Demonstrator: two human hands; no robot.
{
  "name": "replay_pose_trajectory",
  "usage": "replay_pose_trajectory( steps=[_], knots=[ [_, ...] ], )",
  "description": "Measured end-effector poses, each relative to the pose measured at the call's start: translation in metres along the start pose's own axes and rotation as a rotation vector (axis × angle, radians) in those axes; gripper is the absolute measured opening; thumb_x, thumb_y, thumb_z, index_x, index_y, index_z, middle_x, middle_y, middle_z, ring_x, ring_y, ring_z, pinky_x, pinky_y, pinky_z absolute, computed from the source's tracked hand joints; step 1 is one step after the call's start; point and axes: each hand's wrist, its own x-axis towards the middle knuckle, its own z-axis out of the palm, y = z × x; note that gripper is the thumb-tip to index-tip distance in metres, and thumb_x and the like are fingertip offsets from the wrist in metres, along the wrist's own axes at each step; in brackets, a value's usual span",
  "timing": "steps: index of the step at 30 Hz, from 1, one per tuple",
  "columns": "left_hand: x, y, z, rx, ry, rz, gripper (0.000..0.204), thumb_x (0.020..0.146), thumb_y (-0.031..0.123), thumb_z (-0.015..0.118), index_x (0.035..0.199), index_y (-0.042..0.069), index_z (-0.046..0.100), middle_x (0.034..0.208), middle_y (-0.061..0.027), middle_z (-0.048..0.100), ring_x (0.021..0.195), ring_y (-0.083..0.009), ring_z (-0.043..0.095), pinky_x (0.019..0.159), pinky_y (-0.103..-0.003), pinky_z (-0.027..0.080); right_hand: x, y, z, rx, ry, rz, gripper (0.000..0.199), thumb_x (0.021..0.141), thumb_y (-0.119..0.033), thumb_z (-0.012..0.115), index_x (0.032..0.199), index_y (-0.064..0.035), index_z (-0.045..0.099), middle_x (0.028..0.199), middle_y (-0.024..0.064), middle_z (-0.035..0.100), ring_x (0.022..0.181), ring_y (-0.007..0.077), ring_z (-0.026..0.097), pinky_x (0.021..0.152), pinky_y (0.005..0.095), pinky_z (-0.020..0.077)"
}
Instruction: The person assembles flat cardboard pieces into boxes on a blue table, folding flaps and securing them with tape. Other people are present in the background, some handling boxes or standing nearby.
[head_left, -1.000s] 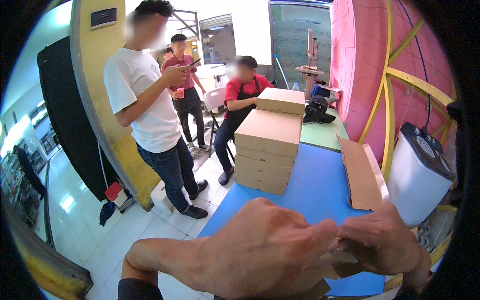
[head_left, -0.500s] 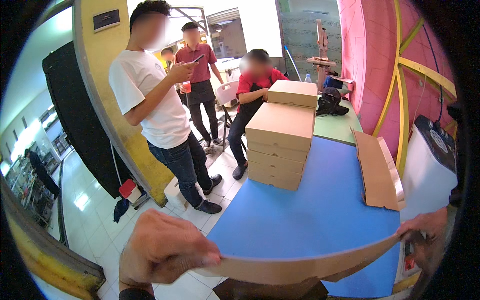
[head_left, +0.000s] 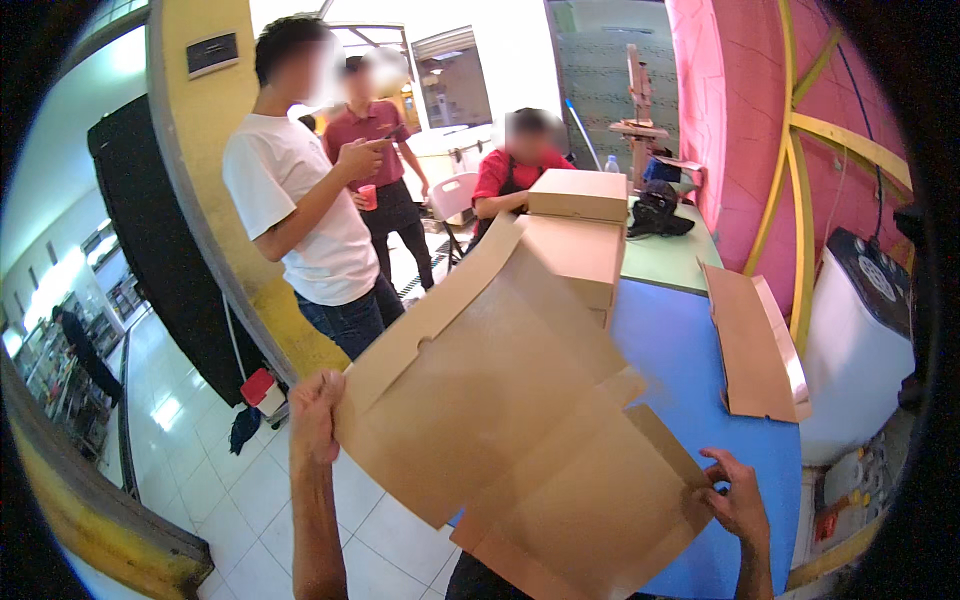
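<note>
Holding: the person is gripping a flat, unfolded brown cardboard box blank with both hands, tilted up in front of them over the near edge of the blue table.
Left hand: its fingers are closing around the blank's left edge, pinching the card.
Right hand: its fingers are curling onto the lower right edge, gripping it.
Creases: fold lines and flaps are showing across the sheet.
Doing it well: judging from this, keeping both grips near the creases and lowering the sheet flat onto the table should be giving cleaner folds.
Nearby: a stack of folded cardboard boxes is standing behind the blank; another flat blank is lying to the right.
People: 3 are gathering beyond the table, 1 of them sitting.
</note>
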Motion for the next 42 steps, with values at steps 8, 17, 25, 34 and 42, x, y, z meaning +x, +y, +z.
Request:
replay_pose_trajectory(
  steps=[8,17,25,34,42],
  knots=[
    [-0.11,-0.141,0.0,0.647,-0.464,-0.427,0.025,0.093,0.021,0.065,0.097,-0.003,0.072,0.079,-0.0018,0.067,0.073,-0.0106,0.058,0.067,-0.03,0.05,0.036,0.065,0.005,-0.637,0.28,-0.129,0.025,0.07,-0.001,0.064,0.093,-0.0055,0.072,0.09,0.0141,0.07,0.085,0.039,0.064,0.086,0.0472,0.0516],
    [-0.113,-0.147,0.024,0.371,-0.331,-0.525,0.022,0.095,0.018,0.063,0.099,-0.003,0.067,0.079,-0.011,0.071,0.061,-0.0124,0.063,0.057,-0.028,0.052,0.057,0.098,0.029,-0.617,0.339,-0.329,0.038,0.073,-0.01,0.067,0.11,-0.0039,0.064,0.118,0.0169,0.06,0.112,0.0388,0.055,0.097,0.0498,0.0452],
    [-0.094,-0.156,0.029,0.447,-0.287,-0.525,0.022,0.094,0.019,0.063,0.096,-0.003,0.068,0.069,-0.0101,0.069,0.053,-0.0122,0.062,0.051,-0.028,0.051,0.046,0.084,0.039,-0.682,-0.043,-0.299,0.045,0.07,-0.005,0.073,0.114,-0.0048,0.062,0.118,0.0194,0.06,0.11,0.0395,0.057,0.092,0.0457,0.0499],
    [-0.074,-0.184,0.045,0.791,-0.18,-0.174,0.021,0.088,0.025,0.067,0.091,0.005,0.071,0.065,-0.0114,0.067,0.055,-0.0248,0.066,0.055,-0.037,0.051,0.102,-0.009,0.076,-0.575,-0.197,-0.303,0.033,0.083,-0.018,0.069,0.114,-0.0075,0.065,0.113,0.0198,0.066,0.105,0.0394,0.062,0.088,0.0478,0.0509],
    [-0.047,-0.204,0.064,0.875,-0.187,-0.012,0.021,0.087,0.03,0.068,0.087,0.01,0.069,0.064,-0.0133,0.066,0.061,-0.0323,0.067,0.06,-0.044,0.052,0.156,-0.063,0.169,-0.435,-0.362,-0.553,0.034,0.084,-0.021,0.07,0.116,-0.0086,0.066,0.11,0.0195,0.066,0.101,0.0377,0.063,0.084,0.0463,0.0526]
  ],
)
